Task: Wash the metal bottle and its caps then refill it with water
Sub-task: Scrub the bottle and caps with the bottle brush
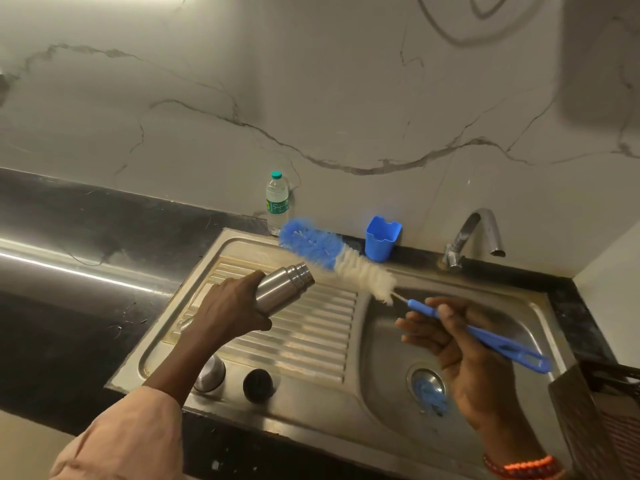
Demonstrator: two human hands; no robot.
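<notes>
My left hand (227, 308) grips the metal bottle (285, 287) by its lower body above the drainboard, tilted with its open threaded mouth pointing up and right. My right hand (460, 344) holds the blue handle of a bottle brush (337, 256) over the sink basin (388, 341). The brush's blue and white bristles hang in the air just beyond the bottle's mouth, outside it. A steel cap (211, 374) and a black inner cap (258, 384) stand on the drainboard's front edge, below my left forearm.
A chrome tap (474, 237) stands behind the basin, with no water running. A blue plastic cup (382, 239) and a small clear water bottle (277, 202) stand against the marble wall. Black countertop (69, 271) stretches left. A dark basket (602, 410) sits at the right.
</notes>
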